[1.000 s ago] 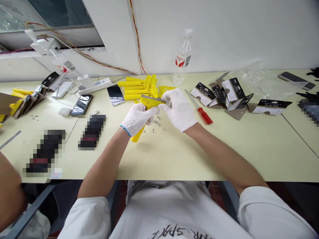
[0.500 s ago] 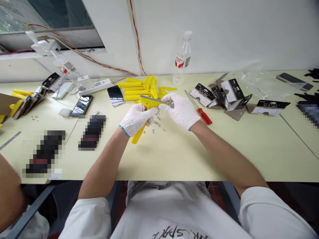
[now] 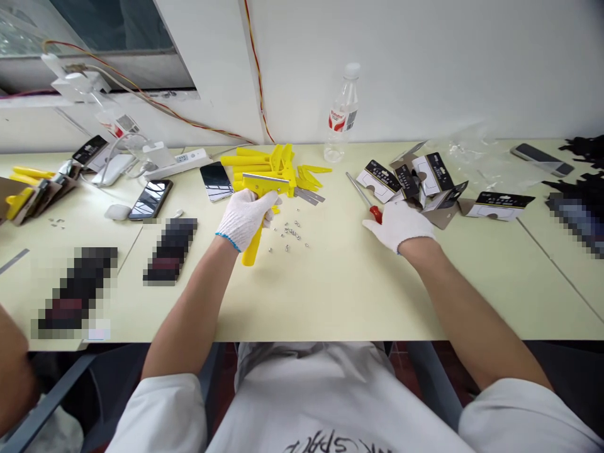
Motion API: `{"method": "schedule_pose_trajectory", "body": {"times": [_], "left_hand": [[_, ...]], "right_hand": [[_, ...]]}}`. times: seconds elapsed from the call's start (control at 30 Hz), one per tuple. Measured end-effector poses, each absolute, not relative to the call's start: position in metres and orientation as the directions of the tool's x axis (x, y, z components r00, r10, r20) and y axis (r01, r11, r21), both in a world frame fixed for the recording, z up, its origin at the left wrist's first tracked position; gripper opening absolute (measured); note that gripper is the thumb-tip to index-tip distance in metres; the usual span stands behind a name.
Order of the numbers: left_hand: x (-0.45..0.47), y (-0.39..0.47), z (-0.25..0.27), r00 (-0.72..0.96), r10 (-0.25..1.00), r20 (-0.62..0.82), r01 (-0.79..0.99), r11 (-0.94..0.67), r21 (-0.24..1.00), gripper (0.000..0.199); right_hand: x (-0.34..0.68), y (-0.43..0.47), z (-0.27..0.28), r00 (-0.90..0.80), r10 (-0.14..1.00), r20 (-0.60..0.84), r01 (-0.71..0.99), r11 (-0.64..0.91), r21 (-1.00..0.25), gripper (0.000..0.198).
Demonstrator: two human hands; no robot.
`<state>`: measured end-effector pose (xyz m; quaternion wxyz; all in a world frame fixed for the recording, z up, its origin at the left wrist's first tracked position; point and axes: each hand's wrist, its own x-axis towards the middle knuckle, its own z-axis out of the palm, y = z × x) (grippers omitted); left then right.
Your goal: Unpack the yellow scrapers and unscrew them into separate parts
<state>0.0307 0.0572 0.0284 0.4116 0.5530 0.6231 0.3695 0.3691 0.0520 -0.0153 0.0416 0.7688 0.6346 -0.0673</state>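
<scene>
My left hand (image 3: 243, 219), in a white knit glove with a blue cuff edge, is closed round a yellow scraper (image 3: 253, 248). A metal blade lies along the scraper's head, and its handle points down toward me. My gloved right hand (image 3: 401, 225) lies over the red handle of a screwdriver (image 3: 376, 213) on the table, thumb spread to the left; its other fingers are partly hidden. Small screws (image 3: 292, 233) are scattered between my hands. Behind the held scraper lie several more yellow scrapers (image 3: 243, 161), yellow flat pieces (image 3: 309, 177) and loose metal blades (image 3: 309, 196).
Opened card packages (image 3: 377, 179) lie beyond my right hand. A clear bottle (image 3: 337, 123) stands by the wall. Phones (image 3: 151, 200), a power strip (image 3: 177, 165) and pixelated dark items (image 3: 172, 251) are on the left. Another person's arm (image 3: 14, 371) shows at the left edge.
My right hand has left the scraper's blade and moved right to the screwdriver's handle. The left hand still holds the scraper, which has turned so its blade faces up more.
</scene>
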Motion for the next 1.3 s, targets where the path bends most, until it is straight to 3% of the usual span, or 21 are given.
{"method": "schedule_pose_trajectory", "body": {"times": [0.13,0.27,0.33,0.47,0.57,0.67,0.97,1.3], "left_hand": [[0.025,0.063,0.023,-0.062,0.99,-0.13,0.263,0.142,0.954,0.016],[0.019,0.068,0.02,-0.125,0.988,-0.095,0.322,0.131,0.938,0.015],[0.015,0.07,0.019,-0.131,0.988,-0.083,0.347,0.124,0.929,0.017],[0.013,0.07,0.018,-0.142,0.988,-0.065,0.372,0.114,0.921,0.017],[0.015,0.07,0.018,-0.156,0.987,-0.043,0.408,0.104,0.907,0.015],[0.018,0.069,0.016,-0.162,0.987,-0.021,0.441,0.091,0.893,0.016],[0.025,0.065,0.013,-0.14,0.99,-0.023,0.519,0.094,0.85,0.025],[0.032,0.06,0.024,-0.13,0.991,-0.034,0.559,0.102,0.823,0.025]], "right_hand": [[0.376,0.05,-0.022,0.138,0.973,-0.182,0.969,-0.171,-0.176,0.048],[0.378,0.044,-0.023,0.054,0.983,-0.178,0.822,-0.145,-0.55,0.022],[0.375,0.04,-0.023,-0.035,0.991,-0.132,0.761,-0.059,-0.646,0.025],[0.362,0.032,-0.024,-0.285,0.957,-0.061,0.695,0.162,-0.7,0.048],[0.35,0.027,-0.029,-0.342,0.932,-0.123,0.605,0.118,-0.788,0.056],[0.341,0.025,-0.035,-0.322,0.934,-0.152,0.576,0.066,-0.815,0.052],[0.336,0.029,-0.04,-0.348,0.935,-0.065,0.633,0.184,-0.752,0.055],[0.336,0.028,-0.039,-0.346,0.935,-0.077,0.643,0.176,-0.745,0.054]]}}
